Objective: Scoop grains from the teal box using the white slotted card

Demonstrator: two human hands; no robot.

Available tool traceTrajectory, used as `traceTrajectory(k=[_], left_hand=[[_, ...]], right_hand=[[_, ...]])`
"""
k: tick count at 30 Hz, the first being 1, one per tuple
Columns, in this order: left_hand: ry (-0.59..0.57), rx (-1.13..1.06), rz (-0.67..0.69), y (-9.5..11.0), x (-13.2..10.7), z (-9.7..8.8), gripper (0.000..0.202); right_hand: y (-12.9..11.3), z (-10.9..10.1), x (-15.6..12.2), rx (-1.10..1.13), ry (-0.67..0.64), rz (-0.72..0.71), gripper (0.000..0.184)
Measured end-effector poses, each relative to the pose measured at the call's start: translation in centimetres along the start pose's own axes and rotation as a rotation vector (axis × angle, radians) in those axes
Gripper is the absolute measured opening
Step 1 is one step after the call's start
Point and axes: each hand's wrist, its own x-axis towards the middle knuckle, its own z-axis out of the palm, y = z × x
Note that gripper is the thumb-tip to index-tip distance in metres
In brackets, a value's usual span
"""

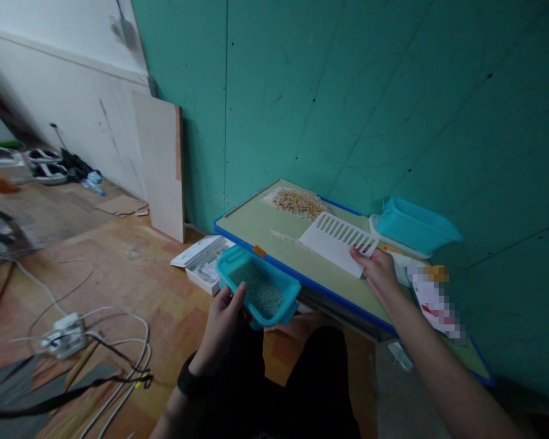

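Observation:
My left hand grips the near left rim of a turquoise plastic container, held just below the table's front edge. Small pale grains that look like rice cover its bottom. With my right hand I hold the right end of a white slotted board, flat on or just over the table; I cannot tell if it touches. A thin line of pale grains runs out from the board's left end. Behind it lies a pile of yellow kernels mixed with white grains.
A second turquoise container stands at the table's back right, near a partly pixelated packet. Under the front edge sits an open white box. A power strip and cables lie on the floor at left. A green wall rises behind.

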Motion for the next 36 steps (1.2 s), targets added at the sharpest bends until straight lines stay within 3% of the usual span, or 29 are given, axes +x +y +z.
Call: traceTrajectory(k=[14,25,29,36], left_hand=[[-0.002,-0.004,0.006,-0.8,0.3,0.2,0.046],[-0.027,0.016,-0.015,-0.4,0.1,0.8,0.048],[-0.033,0.001,-0.033,-0.5,0.0,0.9,0.048],[-0.04,-0.012,-0.031,-1.2,0.1,0.8,0.046]], right_hand=[[-0.6,8.4,0.6,0.02,-0.125,-0.032,0.041],[-1.5,10.6,-1.8,0.035,-0.215,-0.03,0.039],[-1.7,9.2,-2.1,0.094,-0.174,-0.015,0.042],[-1.5,1.0,-3.5,0.179,0.06,0.124,0.052]])
